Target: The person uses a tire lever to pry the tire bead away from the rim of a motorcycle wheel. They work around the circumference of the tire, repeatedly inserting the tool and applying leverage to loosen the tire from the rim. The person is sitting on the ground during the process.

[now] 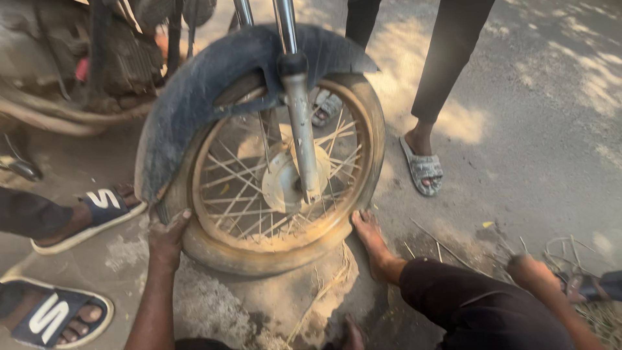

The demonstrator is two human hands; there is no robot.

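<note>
A motorcycle front wheel stands on the ground, with a dusty tan tyre (259,259), rusty spokes (246,188) and a dark mudguard (194,91) over it. My left hand (167,238) grips the tyre at its lower left edge. My bare foot (370,234) presses against the tyre's lower right side. My right hand (530,271) is low at the right, blurred, beside a dark tool (593,286) that lies on or just above the ground. Whether the hand holds the tool is unclear.
Another person stands behind the wheel in dark trousers and a grey sandal (422,170). Someone else's feet in dark sandals (97,210) (55,317) are at the left. The motorcycle's engine (97,58) is at top left. Dry twigs (564,249) litter the ground at the right.
</note>
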